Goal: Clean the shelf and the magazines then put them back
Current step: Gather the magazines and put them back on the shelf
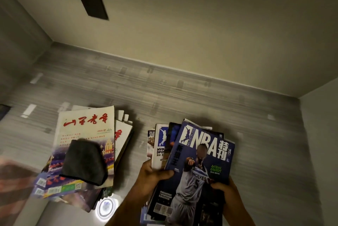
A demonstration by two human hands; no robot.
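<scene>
Both hands grip the NBA stack [197, 154] low in front: left hand [151, 172] clamped on its edge, right hand [225, 191] pinching the corner. Beside it, the cloth [85, 161] rests on the second stack [86, 145]. Nothing's reshelved yet, I'd judge.

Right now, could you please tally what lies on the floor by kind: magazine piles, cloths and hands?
Magazine piles: 2, the left pile and the basketball pile
Cloths: 1, a dark cloth on the left pile
Hands: 2, left hand, right hand, both gripping the basketball pile
Total: 5
</scene>
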